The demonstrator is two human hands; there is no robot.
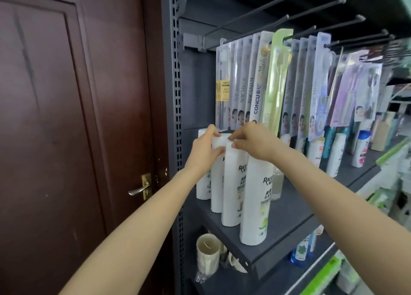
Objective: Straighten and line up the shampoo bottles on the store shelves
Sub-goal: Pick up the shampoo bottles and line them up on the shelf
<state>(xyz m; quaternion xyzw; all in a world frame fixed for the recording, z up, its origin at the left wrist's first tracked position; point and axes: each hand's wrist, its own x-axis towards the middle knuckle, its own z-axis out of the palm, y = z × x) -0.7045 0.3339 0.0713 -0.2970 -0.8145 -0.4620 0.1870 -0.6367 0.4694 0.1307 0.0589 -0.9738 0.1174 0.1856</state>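
Several tall white shampoo bottles (255,201) stand in a row running front to back at the left end of a dark grey shelf (287,228). My left hand (205,150) grips the cap of a bottle (216,191) in the middle of the row, fingers curled over its top. My right hand (251,141) pinches the cap of the neighbouring bottle (232,183) with thumb and fingertips. The rearmost bottle (202,183) is partly hidden behind my left hand. More shampoo bottles (335,156) stand further right on the same shelf.
Packaged toothbrushes (258,81) hang from pegs just above the bottle tops. A dark wooden door (66,116) with a metal handle (139,189) stands left of the rack upright (176,94). Cups (208,253) sit on the shelf below.
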